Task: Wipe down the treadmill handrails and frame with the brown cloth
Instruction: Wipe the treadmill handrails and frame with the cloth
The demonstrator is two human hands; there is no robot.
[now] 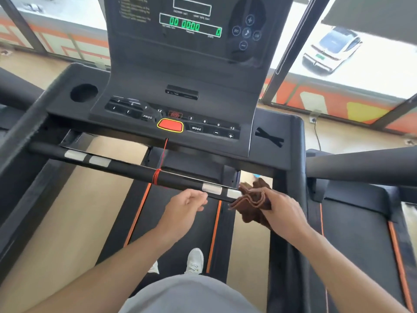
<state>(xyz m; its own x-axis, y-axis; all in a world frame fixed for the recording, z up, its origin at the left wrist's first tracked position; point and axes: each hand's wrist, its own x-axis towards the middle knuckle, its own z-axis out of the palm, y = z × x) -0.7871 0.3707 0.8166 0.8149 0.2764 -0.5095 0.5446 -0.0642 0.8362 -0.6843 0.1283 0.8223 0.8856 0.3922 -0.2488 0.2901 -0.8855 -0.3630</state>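
We stand on belt (178, 222), facing console (180, 91). Our right hand (283, 213) grips cloth (252, 202), fingers curled round bunched folds; cloth pressed against right end of crossbar (126, 167), just beside silver pad (212, 188), close to right frame post (291, 199). Our left hand (185, 205) hovers just below crossbar near same pad, fingers loosely curled, holding nothing; touch with bar we cannot tell. Red cord (158, 176) wrapped round crossbar middle. White shoe (195, 260) on belt. Right handrail (361, 164) untouched.

arms (126, 263): bare (no sleeves seen) | shorts (189, 294): grey | shoes (195, 260): white
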